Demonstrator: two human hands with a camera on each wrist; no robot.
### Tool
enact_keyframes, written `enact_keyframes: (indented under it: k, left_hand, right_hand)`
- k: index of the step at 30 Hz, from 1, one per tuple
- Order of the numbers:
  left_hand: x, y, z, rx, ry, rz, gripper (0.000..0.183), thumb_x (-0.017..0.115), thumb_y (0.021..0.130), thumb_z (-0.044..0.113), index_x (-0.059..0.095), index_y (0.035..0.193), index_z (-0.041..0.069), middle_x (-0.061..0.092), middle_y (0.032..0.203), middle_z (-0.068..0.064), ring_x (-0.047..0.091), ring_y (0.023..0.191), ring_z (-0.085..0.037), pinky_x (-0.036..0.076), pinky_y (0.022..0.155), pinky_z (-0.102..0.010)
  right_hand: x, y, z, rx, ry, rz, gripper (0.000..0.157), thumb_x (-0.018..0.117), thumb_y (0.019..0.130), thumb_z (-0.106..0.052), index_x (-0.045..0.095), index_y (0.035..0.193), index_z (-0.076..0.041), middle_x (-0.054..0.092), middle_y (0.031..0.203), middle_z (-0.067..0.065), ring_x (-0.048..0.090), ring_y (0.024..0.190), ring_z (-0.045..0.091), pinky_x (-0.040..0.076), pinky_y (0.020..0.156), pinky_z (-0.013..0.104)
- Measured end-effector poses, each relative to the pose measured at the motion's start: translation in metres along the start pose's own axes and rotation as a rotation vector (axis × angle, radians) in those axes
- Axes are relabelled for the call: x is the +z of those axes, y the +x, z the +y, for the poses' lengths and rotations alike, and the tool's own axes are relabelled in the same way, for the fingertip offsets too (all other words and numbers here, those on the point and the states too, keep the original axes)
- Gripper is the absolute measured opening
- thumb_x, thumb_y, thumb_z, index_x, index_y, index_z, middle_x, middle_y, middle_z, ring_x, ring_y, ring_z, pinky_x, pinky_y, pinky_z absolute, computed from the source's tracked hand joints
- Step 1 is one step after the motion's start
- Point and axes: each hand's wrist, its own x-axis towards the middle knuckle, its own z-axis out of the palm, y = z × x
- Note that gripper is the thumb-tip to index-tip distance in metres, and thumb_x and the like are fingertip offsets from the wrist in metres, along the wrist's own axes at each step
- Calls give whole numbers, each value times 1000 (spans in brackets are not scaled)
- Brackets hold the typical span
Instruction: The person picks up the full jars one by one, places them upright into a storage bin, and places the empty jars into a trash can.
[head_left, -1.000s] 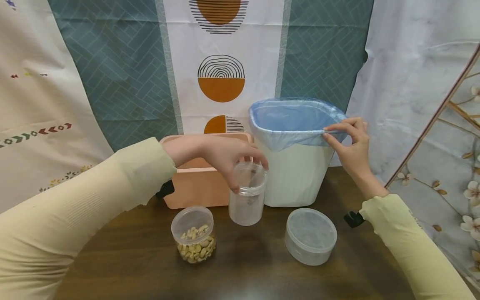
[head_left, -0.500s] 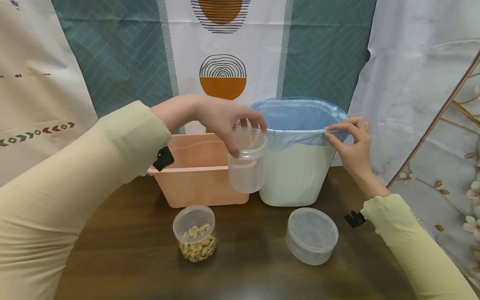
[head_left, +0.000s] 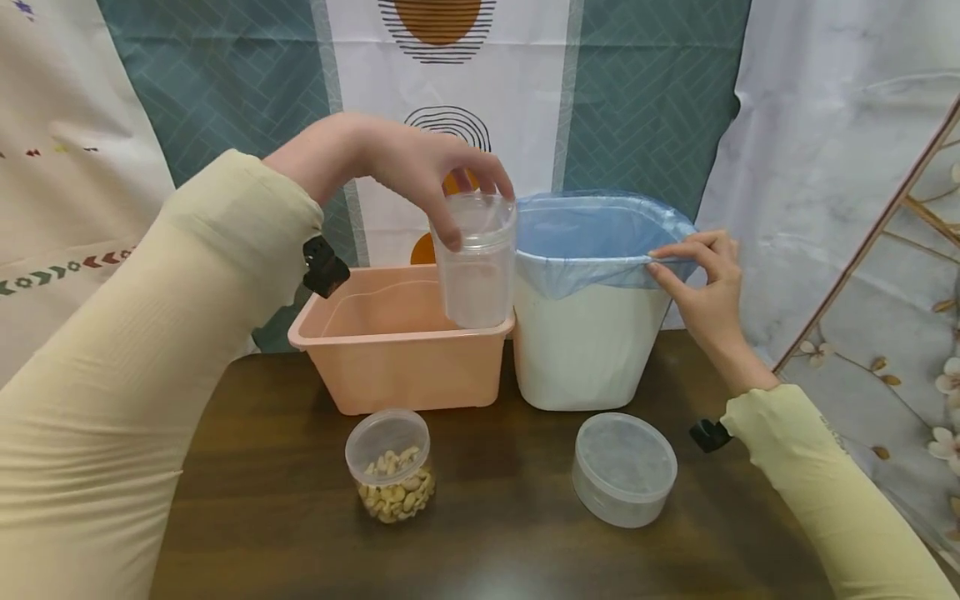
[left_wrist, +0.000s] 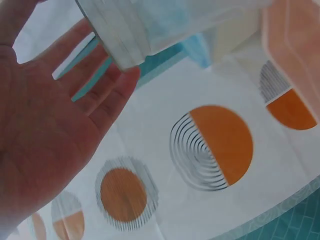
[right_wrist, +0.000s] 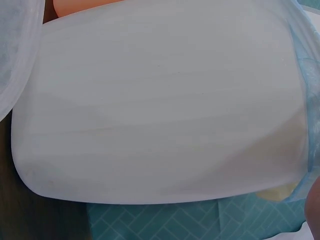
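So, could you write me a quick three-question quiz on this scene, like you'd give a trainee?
1. What does the right hand pinch at the rim of the white wastebasket?
2. True or false: in the head view, the peach plastic tub stands to the left of the white wastebasket.
3. Which container is held up off the table?
A) the flat round container
B) the tall clear jar
C) the nut jar

Key:
1. The edge of the blue bin liner.
2. True.
3. B; the left hand grips it near its top.
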Motion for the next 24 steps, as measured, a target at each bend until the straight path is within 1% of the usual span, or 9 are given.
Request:
enact_keyframes:
  k: [2, 5, 10, 14, 17, 20, 24]
  left_hand:
    - [-6, -4, -3, -14, 2, 30, 73, 80, 80, 26, 43, 143, 29, 43, 144, -1, 42, 127, -23, 51, 102, -43]
    - [-14, -8, -7, -23, 1, 54, 74, 79, 81, 27, 41, 145, 29, 42, 144, -1, 42, 127, -24, 52, 100, -41]
    - [-26, -8, -14, -40, 22, 79, 76, 78, 83, 28, 38, 148, 30, 41, 148, -1, 36, 132, -25, 53, 98, -41]
    - [-33, -2, -19, -42, 21, 135, 79, 79, 82, 27, 37, 150, 28, 40, 151, -1, 33, 133, -26, 52, 101, -44]
    - [-34, 4, -20, -36, 9, 197, 82, 81, 81, 26, 37, 150, 26, 40, 153, 0, 34, 134, -25, 49, 105, -45]
    - [-35, 12, -18, -27, -15, 246, 82, 81, 81, 25, 37, 150, 26, 37, 155, 1, 33, 138, -24, 46, 108, -44]
    - [-34, 24, -13, -17, -23, 288, 81, 80, 82, 24, 37, 151, 28, 34, 157, 2, 33, 140, -22, 45, 109, -41]
  right_hand:
    - [1, 0, -2, 0, -4, -1, 12, 70, 80, 11, 70, 92, 13, 48, 94, -23, 38, 97, 0, 23, 91, 23]
    - [1, 0, -4, 3, -10, -6, 13, 70, 80, 11, 70, 92, 13, 48, 94, -22, 37, 98, 0, 23, 91, 23]
    - [2, 0, -7, 8, -14, -6, 13, 70, 80, 10, 71, 93, 12, 47, 94, -22, 36, 97, 1, 23, 89, 22]
    - [2, -1, -5, -4, -14, -15, 13, 69, 81, 10, 70, 93, 12, 47, 95, -21, 36, 98, 1, 23, 90, 22]
    - [2, -3, -4, -7, -8, -19, 13, 69, 81, 11, 70, 93, 13, 47, 94, -21, 36, 97, 1, 23, 89, 22]
    - [2, -4, -5, -3, -7, -8, 13, 69, 80, 12, 70, 93, 13, 47, 94, -22, 37, 97, 1, 23, 89, 22]
    - [1, -4, -7, -2, -17, -2, 13, 69, 80, 12, 70, 93, 13, 47, 95, -23, 37, 98, 0, 24, 89, 22]
